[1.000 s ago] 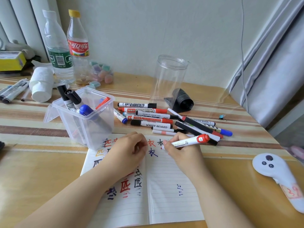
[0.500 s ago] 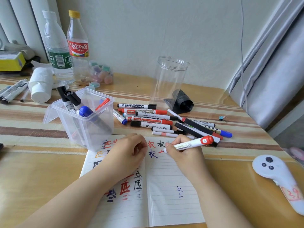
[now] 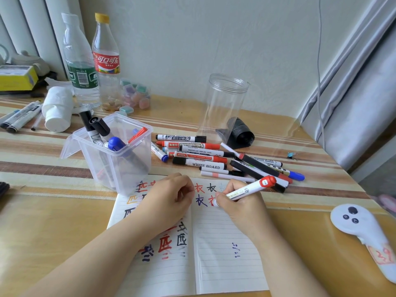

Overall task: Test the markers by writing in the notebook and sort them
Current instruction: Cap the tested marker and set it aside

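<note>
1. We cannot see the tip of the marker: the right hand covers it where it meets the page. Our left hand hides part of the writing on the left page of the notebook, and the notebook's near edge is cut off by the frame.
2. What the left hand holds, if anything, we cannot tell; its fingers are curled into a loose fist resting on the left page (nothing shows between them).
3. The marker's long axis runs from near-left to far-right, writing end down at the left, red tail end raised to the right, so it lies tilted, not upright.
4. It has a white barrel with small print and a red end; the right hand's fingers and thumb pinch it close to the writing end.
5. It sits over the far part of the right page, beside red, black and blue characters already written there.
6. Just beyond the notebook lies a heap of markers, mostly with their length left to right, some overlapping.
7. Left of the heap stands a clear bin with several markers leaning in it; their lower ends blur through the plastic.
8. A clear jar stands farther back, and a white controller lies near right, partly cut off.
</note>
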`<state>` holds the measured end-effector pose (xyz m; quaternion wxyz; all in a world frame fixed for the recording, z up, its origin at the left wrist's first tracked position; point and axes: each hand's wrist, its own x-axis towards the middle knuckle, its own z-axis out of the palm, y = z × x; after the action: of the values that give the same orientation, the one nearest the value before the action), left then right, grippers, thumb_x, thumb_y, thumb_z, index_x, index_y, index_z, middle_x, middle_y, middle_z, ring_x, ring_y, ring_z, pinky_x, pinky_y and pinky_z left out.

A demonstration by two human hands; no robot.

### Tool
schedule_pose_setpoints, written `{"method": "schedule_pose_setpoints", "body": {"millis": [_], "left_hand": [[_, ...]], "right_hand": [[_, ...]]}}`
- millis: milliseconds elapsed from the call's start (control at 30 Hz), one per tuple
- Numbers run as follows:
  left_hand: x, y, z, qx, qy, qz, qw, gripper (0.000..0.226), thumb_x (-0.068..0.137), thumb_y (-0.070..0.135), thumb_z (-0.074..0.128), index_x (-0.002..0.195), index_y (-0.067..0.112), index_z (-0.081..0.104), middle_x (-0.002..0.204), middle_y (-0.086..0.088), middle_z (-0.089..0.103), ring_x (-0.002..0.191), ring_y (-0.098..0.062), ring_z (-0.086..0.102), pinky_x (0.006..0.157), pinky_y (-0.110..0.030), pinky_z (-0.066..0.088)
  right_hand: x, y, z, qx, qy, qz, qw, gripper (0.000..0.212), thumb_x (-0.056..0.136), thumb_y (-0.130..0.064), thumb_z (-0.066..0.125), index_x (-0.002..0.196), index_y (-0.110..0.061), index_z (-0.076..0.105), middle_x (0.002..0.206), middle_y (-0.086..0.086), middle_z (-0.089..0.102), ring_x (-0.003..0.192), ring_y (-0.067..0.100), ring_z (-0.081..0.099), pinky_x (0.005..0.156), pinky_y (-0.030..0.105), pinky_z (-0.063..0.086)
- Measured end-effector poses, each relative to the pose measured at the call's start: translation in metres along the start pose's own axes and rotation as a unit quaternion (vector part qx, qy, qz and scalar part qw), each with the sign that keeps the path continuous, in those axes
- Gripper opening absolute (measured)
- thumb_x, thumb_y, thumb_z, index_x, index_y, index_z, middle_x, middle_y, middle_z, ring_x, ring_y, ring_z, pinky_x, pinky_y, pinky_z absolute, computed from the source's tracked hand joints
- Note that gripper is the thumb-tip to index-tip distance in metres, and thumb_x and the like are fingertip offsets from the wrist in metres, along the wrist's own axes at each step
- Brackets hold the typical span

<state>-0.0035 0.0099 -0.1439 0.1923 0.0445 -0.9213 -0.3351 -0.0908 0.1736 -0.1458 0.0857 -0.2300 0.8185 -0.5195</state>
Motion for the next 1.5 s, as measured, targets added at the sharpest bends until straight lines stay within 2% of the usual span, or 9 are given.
{"method": "schedule_pose_setpoints", "body": {"millis": [133,333,600,833,900,967,1100,1333,1500], "left_hand": [[0.0,0.0,0.0,0.0,-0.001,0.0,1.0,0.013,0.084,0.012,0.056,0.078,0.023,0.054,0.078,0.007,0.057,0.069,-0.004,0.049,0.063,-0.008,0.036],[0.0,-0.001,-0.001,0.001,-0.002,0.003,1.0,0.011,0.084,0.012,0.056,0.078,0.022,0.056,0.077,0.007,0.056,0.069,-0.003,0.048,0.062,-0.009,0.036],[0.0,-0.001,0.0,0.002,-0.003,0.004,1.0,0.016,0.084,0.012,0.057,0.077,0.026,0.052,0.074,0.012,0.052,0.067,-0.003,0.048,0.063,-0.007,0.036],[0.001,0.019,-0.016,-0.068,0.014,-0.012,0.997,0.013,0.086,0.019,0.056,0.082,0.03,0.052,0.07,0.012,0.056,0.066,-0.002,0.051,0.059,-0.012,0.04],[0.002,0.039,-0.03,-0.14,-0.01,0.029,0.99,0.001,0.085,0.033,0.054,0.085,0.034,0.054,0.072,0.007,0.059,0.066,-0.008,0.054,0.061,-0.024,0.046],[-0.003,0.061,-0.044,-0.216,-0.068,0.085,0.97,0.016,0.082,0.046,0.05,0.095,0.038,0.056,0.075,0.002,0.061,0.068,-0.015,0.058,0.065,-0.032,0.05],[-0.021,0.086,-0.057,-0.225,-0.13,0.14,0.955,0.029,0.084,0.041,0.052,0.11,0.03,0.058,0.075,0.005,0.062,0.071,-0.018,0.06,0.069,-0.036,0.05],[-0.041,0.084,-0.063,-0.318,-0.108,0.076,0.939,0.013,0.087,0.022,0.054,0.092,0.022,0.066,0.068,-0.002,0.062,0.064,-0.014,0.062,0.061,-0.024,0.049],[-0.054,0.077,-0.078,-0.371,-0.091,0.041,0.923,0.014,0.084,0.02,0.055,0.089,0.016,0.067,0.066,-0.001,0.064,0.062,-0.011,0.06,0.06,-0.022,0.047]], "right_hand": [[0.0,0.0,-0.001,-0.002,0.041,-0.025,0.999,0.032,0.081,-0.012,0.069,0.058,-0.01,0.047,0.048,-0.002,0.046,0.041,0.005,0.032,0.043,0.017,0.026],[0.0,-0.002,0.0,0.002,0.02,-0.026,0.999,0.034,0.082,-0.012,0.068,0.057,-0.013,0.046,0.049,-0.002,0.048,0.04,0.004,0.033,0.043,0.015,0.026],[-0.002,-0.001,-0.003,-0.014,0.041,0.004,0.999,0.031,0.079,-0.007,0.065,0.057,-0.008,0.043,0.068,0.028,0.058,0.047,0.012,0.035,0.044,0.021,0.027],[-0.008,-0.027,-0.009,-0.053,0.066,-0.079,0.993,0.017,0.086,-0.029,0.064,0.075,-0.021,0.055,0.052,-0.017,0.055,0.045,0.002,0.043,0.044,0.015,0.031],[-0.009,-0.036,-0.01,-0.129,0.061,-0.087,0.986,0.018,0.089,-0.032,0.059,0.072,-0.028,0.053,0.048,-0.013,0.051,0.046,0.005,0.044,0.043,0.016,0.029],[-0.013,-0.047,-0.011,-0.196,0.037,-0.084,0.976,0.023,0.091,-0.032,0.053,0.069,-0.032,0.05,0.054,-0.01,0.051,0.057,0.01,0.051,0.052,0.023,0.037],[-0.027,-0.069,-0.011,-0.223,0.015,-0.091,0.971,0.016,0.083,-0.021,0.051,0.068,-0.026,0.052,0.065,-0.006,0.062,0.068,0.017,0.059,0.065,0.034,0.05],[-0.038,-0.087,0.002,-0.273,-0.025,-0.115,0.955,0.013,0.075,-0.024,0.039,0.064,-0.031,0.037,0.055,-0.006,0.057,0.069,0.021,0.062,0.064,0.035,0.052],[-0.04,-0.098,0.015,-0.31,-0.013,-0.142,0.94,0.028,0.084,-0.017,0.045,0.061,-0.027,0.032,0.072,0.004,0.067,0.073,0.026,0.058,0.061,0.031,0.043]]}}
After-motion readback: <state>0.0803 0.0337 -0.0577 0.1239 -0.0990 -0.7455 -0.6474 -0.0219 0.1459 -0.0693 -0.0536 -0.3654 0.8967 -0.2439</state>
